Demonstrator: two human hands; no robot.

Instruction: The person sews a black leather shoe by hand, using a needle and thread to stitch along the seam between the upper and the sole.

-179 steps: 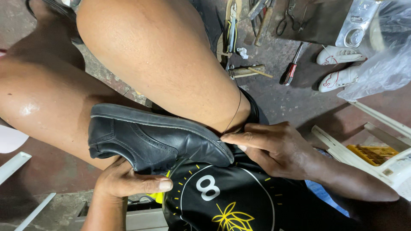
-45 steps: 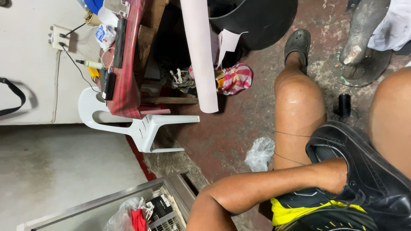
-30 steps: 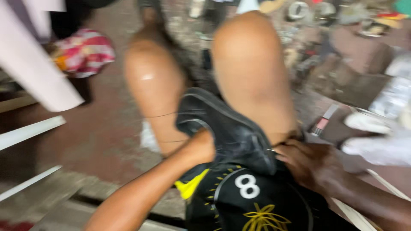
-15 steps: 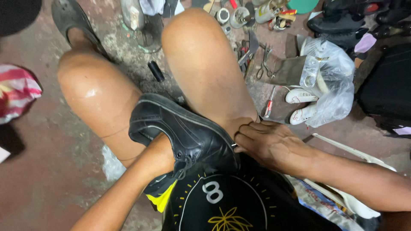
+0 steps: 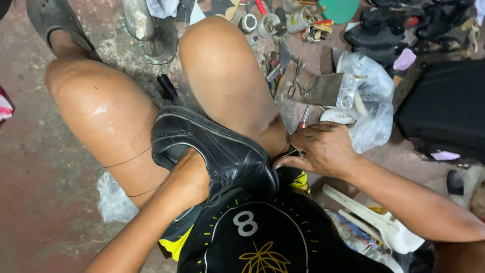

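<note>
While it is kept between the two bare thighs, the black leather shoe (image 5: 212, 151) is laid with its long axis running from the upper left to the lower right of the frame; the opening is at the upper left and the rounded closed end points to the lower right, toward the black shirt (image 5: 262, 237). Its upper is seen as smooth and a little shiny, with stitched seams and a dark sole edge. The left hand (image 5: 189, 172) is pushed inside the opening, so whether its fingers are spread or closed cannot be told. The right hand (image 5: 321, 149) is placed just beside the closed end, its fingertips pinched together at the sole edge on something too small to name. A thin thread (image 5: 129, 161) is stretched over the left thigh. Scissors (image 5: 294, 81), a clear plastic bag (image 5: 369, 108) and dark shoes (image 5: 384, 30) are scattered on the floor in the upper right.
</note>
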